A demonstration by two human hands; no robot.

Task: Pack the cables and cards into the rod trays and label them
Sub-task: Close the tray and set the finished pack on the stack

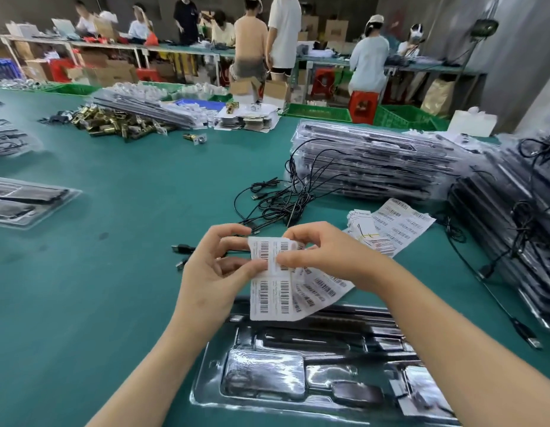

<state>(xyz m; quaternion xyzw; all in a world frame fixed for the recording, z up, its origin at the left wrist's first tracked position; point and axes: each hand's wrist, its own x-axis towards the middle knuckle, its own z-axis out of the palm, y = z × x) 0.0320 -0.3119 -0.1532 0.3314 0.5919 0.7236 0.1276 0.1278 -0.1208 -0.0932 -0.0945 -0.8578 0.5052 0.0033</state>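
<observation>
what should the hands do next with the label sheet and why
Probably peel one label off the sheet with the right hand while the left hand steadies it, then stick it on the tray. Both hands pinch the sheet's top edge just over the tray, which looks filled.

Brass latches (113, 126) lie heaped on the green bench (129, 195); beyond, green crates (317, 114), a red stool (361, 107), people (369, 57) at far benches.

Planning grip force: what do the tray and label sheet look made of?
The tray looks like thin clear plastic, glossy: glare patches, see-through walls. The label sheet looks like matte white paper, likely adhesive-backed: it curls limply.
</observation>
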